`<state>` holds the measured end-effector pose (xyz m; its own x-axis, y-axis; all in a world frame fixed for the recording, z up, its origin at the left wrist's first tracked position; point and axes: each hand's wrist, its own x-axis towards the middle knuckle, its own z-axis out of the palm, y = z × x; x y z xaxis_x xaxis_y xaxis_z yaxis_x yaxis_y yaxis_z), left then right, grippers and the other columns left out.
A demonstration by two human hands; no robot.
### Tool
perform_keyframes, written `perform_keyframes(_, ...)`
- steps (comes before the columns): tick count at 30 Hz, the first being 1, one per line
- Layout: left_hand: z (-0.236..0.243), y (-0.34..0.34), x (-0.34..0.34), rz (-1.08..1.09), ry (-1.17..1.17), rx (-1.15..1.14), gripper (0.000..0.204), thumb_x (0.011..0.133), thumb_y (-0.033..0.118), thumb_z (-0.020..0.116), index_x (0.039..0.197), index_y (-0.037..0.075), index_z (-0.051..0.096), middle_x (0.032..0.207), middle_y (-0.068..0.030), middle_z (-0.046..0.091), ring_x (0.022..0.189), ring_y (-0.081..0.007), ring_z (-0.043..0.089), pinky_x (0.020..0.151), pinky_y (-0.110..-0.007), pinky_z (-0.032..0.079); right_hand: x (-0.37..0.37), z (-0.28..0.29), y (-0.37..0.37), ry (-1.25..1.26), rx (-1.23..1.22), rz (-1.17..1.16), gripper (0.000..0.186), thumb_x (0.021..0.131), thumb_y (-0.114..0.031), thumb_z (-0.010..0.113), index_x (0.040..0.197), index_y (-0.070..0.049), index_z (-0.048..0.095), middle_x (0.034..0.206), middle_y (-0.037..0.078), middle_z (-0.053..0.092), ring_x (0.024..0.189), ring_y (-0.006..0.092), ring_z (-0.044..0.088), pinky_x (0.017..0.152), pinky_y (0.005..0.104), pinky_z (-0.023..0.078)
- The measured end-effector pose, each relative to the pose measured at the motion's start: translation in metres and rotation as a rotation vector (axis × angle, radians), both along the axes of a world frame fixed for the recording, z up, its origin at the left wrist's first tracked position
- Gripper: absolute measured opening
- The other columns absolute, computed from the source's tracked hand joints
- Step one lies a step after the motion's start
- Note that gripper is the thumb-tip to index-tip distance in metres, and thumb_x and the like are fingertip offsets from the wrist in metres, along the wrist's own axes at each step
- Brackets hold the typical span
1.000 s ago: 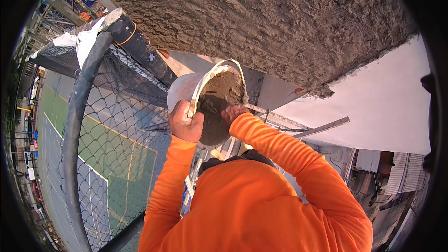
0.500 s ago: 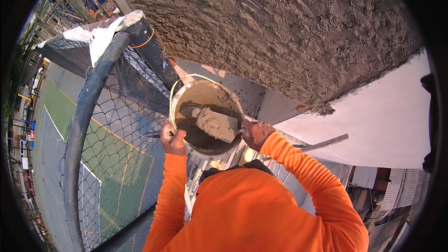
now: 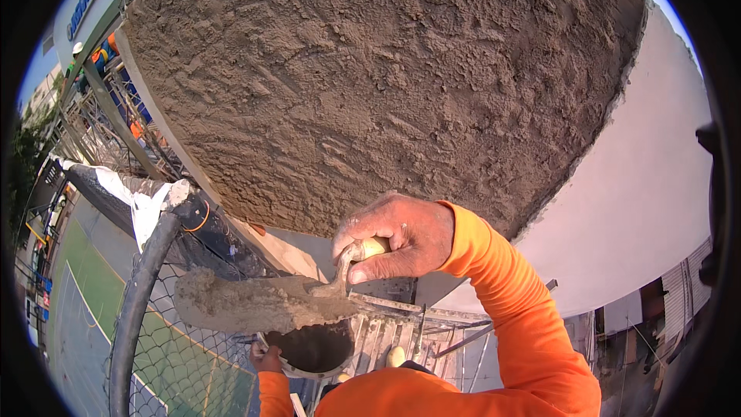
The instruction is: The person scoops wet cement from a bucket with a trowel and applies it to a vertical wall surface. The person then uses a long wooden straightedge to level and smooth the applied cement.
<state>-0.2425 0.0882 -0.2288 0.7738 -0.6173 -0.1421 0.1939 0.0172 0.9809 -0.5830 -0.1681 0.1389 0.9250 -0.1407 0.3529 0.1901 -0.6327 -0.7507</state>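
Right hand (image 3: 397, 235): raised up, fingers wrapped tight round the trowel (image 3: 266, 303)
Left hand (image 3: 268, 357): low, gripping the bucket (image 3: 312, 349)
Change: bucket had dropped lower

I see a wall (image 3: 386, 85) coated in coarse grey-brown mortar, matt, lumpy and scored all over; beside it the render is smooth, pale and flat. My right hand (image 3: 397, 235) looks dusty and dry around a trowel (image 3: 262, 303) whose handle is light, polished wood, while its metal blade is hidden under a wet, gritty layer of mortar. My left hand (image 3: 266, 357) touches the bucket (image 3: 312, 349), whose rim is caked with the same grey mix. The sleeves (image 3: 509, 301) are bright orange woven cloth, matt. A black pipe (image 3: 135, 301) looks like smooth rubber or plastic, and the netting (image 3: 193, 363) is thin wire mesh.
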Motion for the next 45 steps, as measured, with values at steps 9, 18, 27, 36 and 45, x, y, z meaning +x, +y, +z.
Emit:
perform_keyframes(9,0.015,0.009,-0.018,0.036,-0.007,-0.033,0.026,0.064,-0.012,0.058,0.073,0.009,0.047,0.074,-0.0059,0.062,0.06,-0.0143,0.057,0.055,-0.028,0.047,-0.003,-0.27,0.053,-0.01,1.274,-0.845,0.012,0.099,-0.014,0.066,0.096,-0.004,0.06,0.071,0.003,0.06,0.055,0.0106,0.057,0.046,0.0283,0.049)
perform_keyframes(18,0.03,-0.031,-0.03,-0.3,-0.26,0.161,0.014,0.072,-0.001,0.064,0.082,0.004,0.057,0.076,0.0022,0.054,0.068,-0.0079,0.048,0.062,-0.026,0.043,-0.069,-0.312,0.12,0.436,0.989,-0.477,0.052,0.096,-0.024,0.067,0.139,-0.003,0.047,0.101,0.01,0.067,0.079,0.0189,0.065,0.067,0.0317,0.052)
perform_keyframes(27,0.085,-0.053,-0.07,-0.475,-0.505,0.018,0.016,0.073,-0.001,0.062,0.076,0.005,0.047,0.07,-0.0008,0.043,0.069,-0.009,0.039,0.059,-0.029,0.039,0.109,-0.355,0.138,0.784,-0.679,-0.59,0.036,0.097,-0.028,0.049,0.124,-0.004,0.056,0.107,0.016,0.067,0.09,0.0324,0.069,0.083,0.0446,0.055)
perform_keyframes(36,0.081,-0.006,0.006,-0.391,-0.449,-0.022,0.015,0.075,-0.004,0.059,0.086,0.003,0.053,0.076,0.0004,0.053,0.07,-0.0087,0.045,0.061,-0.029,0.04,0.11,-0.289,0.16,0.51,-0.761,-0.318,0.049,0.091,-0.02,0.052,0.134,0.001,0.053,0.116,0.02,0.064,0.099,0.0345,0.066,0.075,0.0451,0.056)
perform_keyframes(45,0.087,-0.011,0.036,-0.482,-0.343,-0.161,0.02,0.08,-0.009,0.057,0.096,0.002,0.057,0.093,0.0026,0.058,0.078,-0.0044,0.046,0.068,-0.022,0.041,0.153,-0.279,0.196,0.584,-0.999,-0.227,0.051,0.088,-0.024,0.054,0.131,0.005,0.056,0.099,0.014,0.061,0.094,0.0301,0.064,0.073,0.0419,0.055)
